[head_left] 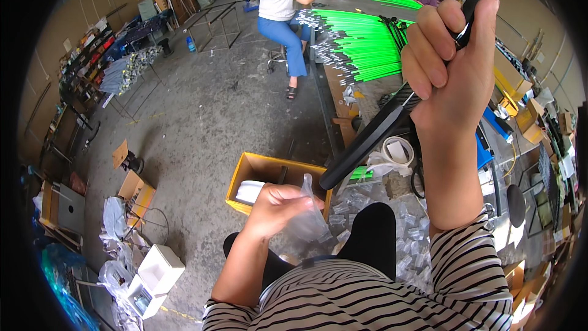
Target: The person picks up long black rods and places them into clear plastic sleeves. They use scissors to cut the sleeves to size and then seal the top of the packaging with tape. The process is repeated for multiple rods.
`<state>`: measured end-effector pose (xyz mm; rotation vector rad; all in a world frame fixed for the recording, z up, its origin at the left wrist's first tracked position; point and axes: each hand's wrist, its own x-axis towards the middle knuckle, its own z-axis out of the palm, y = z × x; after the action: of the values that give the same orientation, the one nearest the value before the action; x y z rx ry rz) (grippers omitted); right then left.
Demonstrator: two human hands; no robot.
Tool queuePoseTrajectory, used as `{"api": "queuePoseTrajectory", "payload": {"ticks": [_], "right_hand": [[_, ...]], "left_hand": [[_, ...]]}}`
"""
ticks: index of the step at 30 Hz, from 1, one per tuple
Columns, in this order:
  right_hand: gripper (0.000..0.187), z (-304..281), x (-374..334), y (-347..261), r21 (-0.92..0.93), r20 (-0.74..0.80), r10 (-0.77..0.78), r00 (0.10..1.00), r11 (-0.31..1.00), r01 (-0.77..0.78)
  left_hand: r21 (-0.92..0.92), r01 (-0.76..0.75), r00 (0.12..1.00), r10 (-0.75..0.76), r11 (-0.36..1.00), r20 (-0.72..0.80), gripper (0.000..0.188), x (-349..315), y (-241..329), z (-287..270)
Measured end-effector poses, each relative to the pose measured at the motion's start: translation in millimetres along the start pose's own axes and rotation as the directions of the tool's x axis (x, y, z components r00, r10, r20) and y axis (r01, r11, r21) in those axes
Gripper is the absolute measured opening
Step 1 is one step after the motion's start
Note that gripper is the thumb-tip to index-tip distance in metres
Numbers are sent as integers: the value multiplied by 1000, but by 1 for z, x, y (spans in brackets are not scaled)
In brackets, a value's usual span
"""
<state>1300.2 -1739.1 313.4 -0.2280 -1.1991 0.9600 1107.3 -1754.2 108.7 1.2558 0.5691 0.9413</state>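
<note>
My right hand [456, 76], raised at the right, is wrapped round a long black fishing rod [370, 138]. The rod slants from the upper right down to its thick, rounded butt end, which points at the middle front. In my left hand [272, 208] a thin clear plastic bag [308, 224] is pinched between thumb and fingers. The bag hangs close below the rod's butt end and appears apart from it. Just behind my left hand stands a yellow cardboard box [245, 159] with a white object [250, 191] inside.
Many small clear plastic pieces [413, 233] lie beside my legs. A fan of bright green rods [367, 43] covers the bench beyond. A roll of tape [397, 151] lies nearer. One person [285, 6] sits on a stool; others sit farther back. Cartons [138, 193] stand on the left floor.
</note>
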Motion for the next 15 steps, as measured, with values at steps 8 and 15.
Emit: {"api": "queuePoseTrajectory", "payload": {"ticks": [8, 15], "right_hand": [[39, -3, 1, 2, 51, 14, 36, 999, 998, -36], [39, -7, 0, 9, -33, -87, -1, 996, 999, -2]], "left_hand": [[-55, 37, 997, -40, 998, -62, 9, 1, -2, 1], [-9, -1, 999, 0, 1000, -35, 10, -1, 2, 3]]}}
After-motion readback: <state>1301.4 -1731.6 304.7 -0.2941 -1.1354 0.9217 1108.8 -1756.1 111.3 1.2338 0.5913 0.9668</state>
